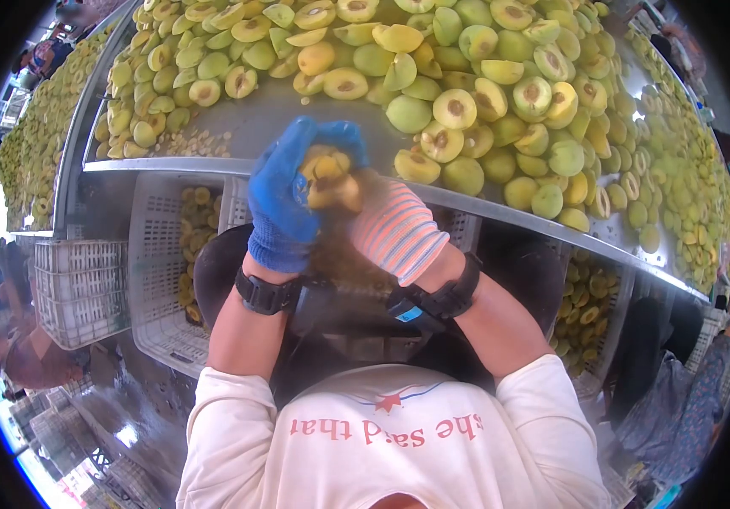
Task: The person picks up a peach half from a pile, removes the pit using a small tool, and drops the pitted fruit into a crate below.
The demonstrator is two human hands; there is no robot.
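Observation:
My left hand (293, 191), in a blue glove, is curled around yellow plum-like fruit pieces (328, 174) above the near edge of the sorting table. Against the right side of that fruit is my right hand (396, 229), in a striped orange-and-white glove. Its fingers are curled in and blurred, stained brown towards the tips; what they grip cannot be made out. Beyond both hands, green and yellow halved fruit (454, 109) is heaped on the metal table (263, 114), many halves showing brown centres. Small pale bits (199, 144) lie on the metal to the left.
Under the table edge (212, 166), a white crate (157, 271) holds fruit on the left, and fruit halves (585, 297) fill another on the right. A stacked crate (81, 288) stands further left. Other people are at both sides, among them a person in patterned clothing (679, 407).

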